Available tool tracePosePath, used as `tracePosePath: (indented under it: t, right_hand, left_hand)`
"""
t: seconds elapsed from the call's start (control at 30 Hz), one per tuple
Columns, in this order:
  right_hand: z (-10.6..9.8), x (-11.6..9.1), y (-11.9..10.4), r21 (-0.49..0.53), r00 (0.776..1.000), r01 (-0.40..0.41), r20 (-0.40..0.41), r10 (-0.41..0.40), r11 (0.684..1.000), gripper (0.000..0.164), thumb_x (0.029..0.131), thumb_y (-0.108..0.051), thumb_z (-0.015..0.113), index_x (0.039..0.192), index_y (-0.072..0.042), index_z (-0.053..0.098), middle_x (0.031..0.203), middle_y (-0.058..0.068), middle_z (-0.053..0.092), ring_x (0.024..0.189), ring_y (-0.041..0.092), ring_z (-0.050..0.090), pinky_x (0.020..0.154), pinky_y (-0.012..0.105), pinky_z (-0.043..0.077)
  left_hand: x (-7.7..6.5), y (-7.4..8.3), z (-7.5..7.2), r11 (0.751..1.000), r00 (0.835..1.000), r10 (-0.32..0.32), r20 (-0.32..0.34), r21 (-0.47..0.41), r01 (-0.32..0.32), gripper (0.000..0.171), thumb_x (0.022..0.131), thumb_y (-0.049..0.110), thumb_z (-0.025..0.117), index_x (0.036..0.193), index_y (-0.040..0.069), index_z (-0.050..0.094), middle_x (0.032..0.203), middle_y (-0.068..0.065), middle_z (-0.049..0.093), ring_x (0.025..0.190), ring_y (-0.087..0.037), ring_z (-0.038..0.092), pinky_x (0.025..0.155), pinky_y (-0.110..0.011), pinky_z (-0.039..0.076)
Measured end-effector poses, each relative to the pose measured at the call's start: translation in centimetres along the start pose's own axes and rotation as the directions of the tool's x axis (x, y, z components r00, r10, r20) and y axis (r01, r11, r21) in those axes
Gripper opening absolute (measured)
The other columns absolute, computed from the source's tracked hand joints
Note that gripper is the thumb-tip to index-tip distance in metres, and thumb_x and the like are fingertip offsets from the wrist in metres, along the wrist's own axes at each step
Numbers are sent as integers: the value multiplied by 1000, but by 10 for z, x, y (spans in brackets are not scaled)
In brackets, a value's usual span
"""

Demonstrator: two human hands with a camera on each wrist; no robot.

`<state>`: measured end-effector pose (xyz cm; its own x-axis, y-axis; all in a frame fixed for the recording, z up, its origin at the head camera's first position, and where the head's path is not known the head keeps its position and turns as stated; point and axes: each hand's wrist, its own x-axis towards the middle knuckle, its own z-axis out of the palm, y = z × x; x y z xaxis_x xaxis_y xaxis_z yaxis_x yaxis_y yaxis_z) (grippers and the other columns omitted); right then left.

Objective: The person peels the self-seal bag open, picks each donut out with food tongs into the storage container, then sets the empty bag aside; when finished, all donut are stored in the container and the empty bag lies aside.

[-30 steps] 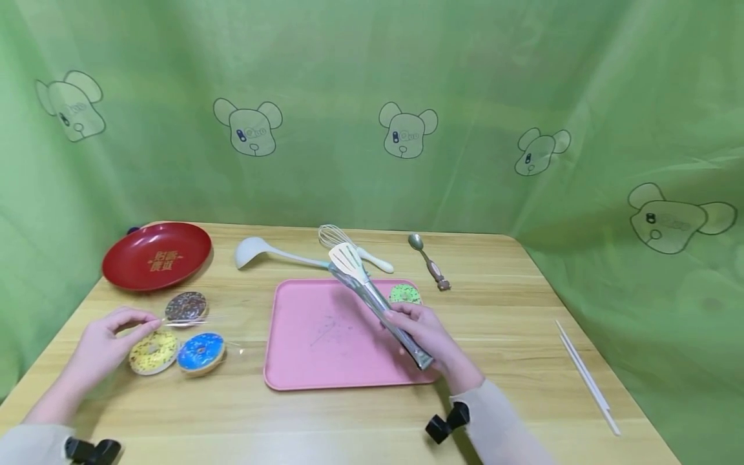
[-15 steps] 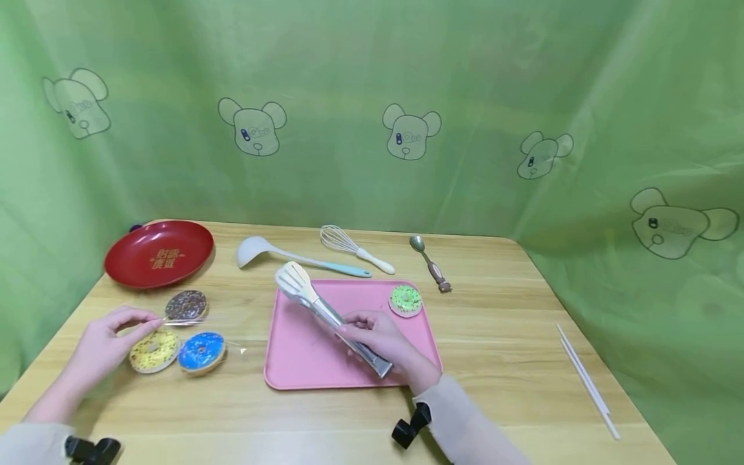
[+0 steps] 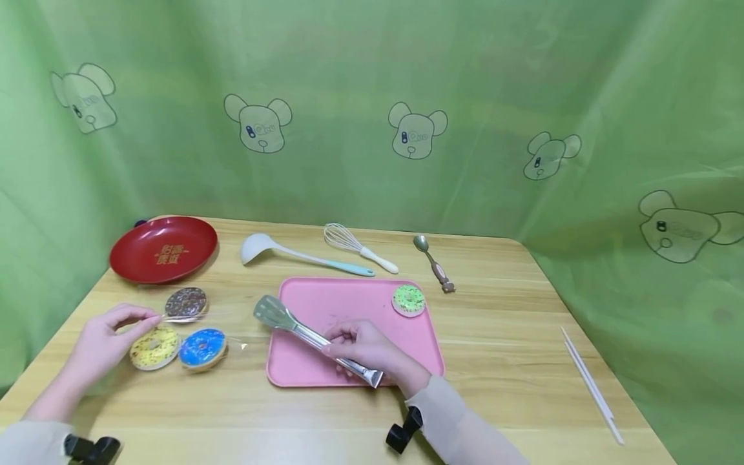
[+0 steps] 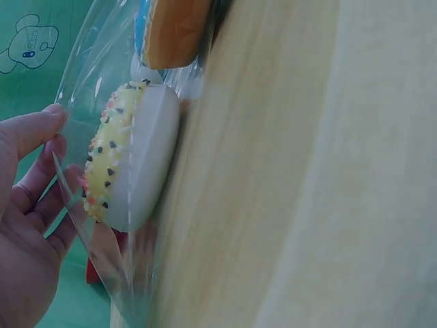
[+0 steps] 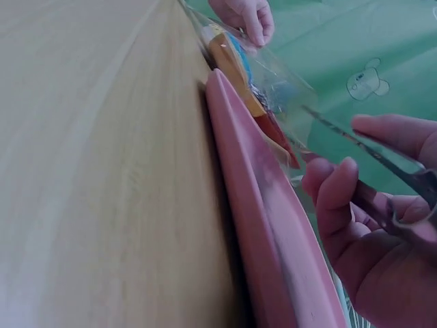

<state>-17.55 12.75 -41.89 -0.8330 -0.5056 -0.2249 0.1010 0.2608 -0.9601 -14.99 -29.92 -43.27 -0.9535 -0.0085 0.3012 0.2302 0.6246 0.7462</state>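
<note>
Silvery slim tongs [image 3: 307, 334] are gripped, clear creased plastic [image 4: 89, 75] pinched, in right and left hands [image 3: 367, 349] [image 3: 100, 343].

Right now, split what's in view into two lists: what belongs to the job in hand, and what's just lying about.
Likely part of the job:
- tongs, held in the right hand
- clear plastic, pinched by the left hand
- yellow donut, blue donut, brown donut
- pink tray with green donut

Apparently just lying about:
- red plate
- ladle
- whisk
- spoon
- chopsticks
</note>
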Motion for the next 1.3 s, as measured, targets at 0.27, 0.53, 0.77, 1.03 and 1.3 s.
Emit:
tracePosePath:
  t: [0.27, 0.53, 0.77, 1.03, 1.3]
  right_hand:
    - [16, 13, -9, -147, 1000, 15, 15, -13, 989, 27, 82, -19, 71, 103, -4, 63, 78, 12, 64, 52, 19, 57, 44, 31, 51]
    - [26, 21, -17, -136, 1000, 5, 28, -1, 991, 27, 78, -19, 75, 98, -5, 65, 74, 10, 65, 52, 18, 58, 44, 28, 50]
    - [22, 20, -16, -88, 999, -11, 35, 14, 996, 27, 79, -19, 73, 100, -4, 65, 76, 17, 64, 52, 19, 57, 43, 28, 50]
    - [20, 20, -17, -116, 997, 2, 74, 7, 993, 28, 78, -21, 74, 100, -6, 65, 75, 15, 64, 51, 19, 57, 44, 28, 50]
    - [22, 21, -15, -80, 989, 20, 147, -8, 997, 25, 80, -19, 72, 100, -6, 66, 75, 18, 64, 51, 18, 57, 46, 27, 50]
  left_hand:
    - [0, 1, -1, 1000, 1000, -20, 16, 7, 20, 22, 89, 24, 64, 102, 6, 66, 94, 12, 64, 93, 12, 48, 74, -5, 34]
    - [1, 0, 0, 999, 999, -38, 19, 2, 38, 24, 89, 25, 64, 103, 6, 66, 95, 12, 64, 92, 12, 48, 74, -5, 34]
    - [3, 0, 0, 999, 999, -34, 20, 19, 34, 25, 89, 25, 64, 104, 5, 65, 94, 14, 64, 92, 13, 46, 74, -6, 34]
    - [2, 2, 0, 999, 999, -44, 20, 13, 44, 27, 89, 27, 64, 104, 5, 65, 94, 15, 63, 92, 13, 46, 73, -6, 34]
    - [5, 3, 1, 999, 998, -52, 26, 15, 52, 28, 89, 29, 63, 105, 7, 65, 98, 10, 64, 93, 12, 47, 81, -15, 39]
